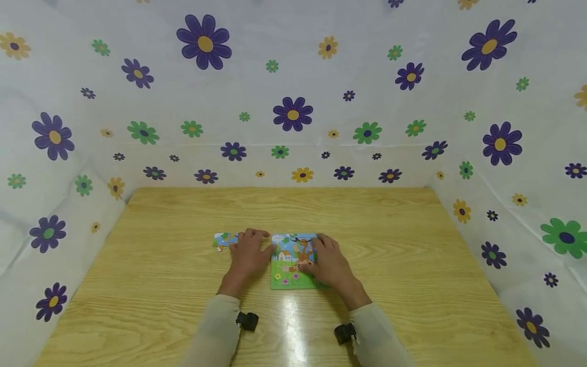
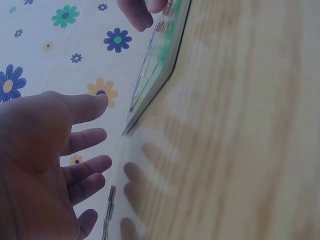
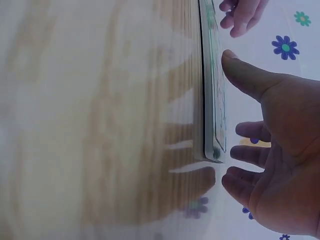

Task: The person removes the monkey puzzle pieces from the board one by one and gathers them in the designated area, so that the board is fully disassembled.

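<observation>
A flat jigsaw puzzle (image 1: 285, 257) lies on the table, its picture showing a house, a brown animal, grass and flowers. Over its right side is my right hand (image 1: 332, 262), thumb toward the middle of the picture and fingers spread near the upper right corner. The right wrist view shows those fingers (image 3: 250, 155) relaxed, with nothing gripped. My left hand (image 1: 249, 257) hovers just left of the puzzle, thumb near its left edge, fingers loosely spread and holding nothing. Loose puzzle pieces (image 1: 223, 239) lie beside the left fingertips, partly hidden by that hand.
The wood-grain table (image 1: 160, 285) reflects light near its front. A white cloth (image 1: 247, 92) printed with flowers encloses the back and both sides. Black straps with small devices (image 1: 248, 321) sit on both wrists.
</observation>
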{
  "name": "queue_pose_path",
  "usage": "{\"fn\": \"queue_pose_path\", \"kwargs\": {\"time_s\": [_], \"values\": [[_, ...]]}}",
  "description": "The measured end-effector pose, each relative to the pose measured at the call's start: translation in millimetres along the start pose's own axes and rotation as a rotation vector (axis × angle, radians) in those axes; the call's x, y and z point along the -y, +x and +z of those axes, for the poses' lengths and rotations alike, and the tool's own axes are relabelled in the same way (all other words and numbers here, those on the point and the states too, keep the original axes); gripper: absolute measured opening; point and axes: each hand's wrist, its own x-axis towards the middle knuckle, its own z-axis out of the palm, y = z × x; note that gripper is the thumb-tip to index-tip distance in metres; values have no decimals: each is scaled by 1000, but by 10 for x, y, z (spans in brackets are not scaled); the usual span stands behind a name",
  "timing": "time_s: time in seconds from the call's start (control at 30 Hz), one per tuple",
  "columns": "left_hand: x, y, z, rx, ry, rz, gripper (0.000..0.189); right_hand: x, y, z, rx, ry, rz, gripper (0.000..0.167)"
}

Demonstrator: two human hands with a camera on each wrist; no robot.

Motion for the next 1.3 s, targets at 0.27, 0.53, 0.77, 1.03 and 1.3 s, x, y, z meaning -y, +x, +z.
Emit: {"fn": "queue_pose_path", "kwargs": {"time_s": [0.27, 0.53, 0.77, 1.03, 1.3], "values": [[-177, 22, 52, 44, 49, 73, 42, -28, -49, -8, -12, -146, 3, 89], [-407, 73, 95, 149, 98, 167, 44, -49, -90, -24, 16, -179, 36, 91], [-518, 108, 171, 197, 117, 197, 47, -52, -132, -40, 46, -132, 55, 83], [-622, 123, 251, 196, 186, 171, 42, -76, -117, -21, 44, -132, 63, 82], [-659, 123, 327, 155, 199, 151, 31, -76, -111, -27, 38, -160, 56, 83]]}}
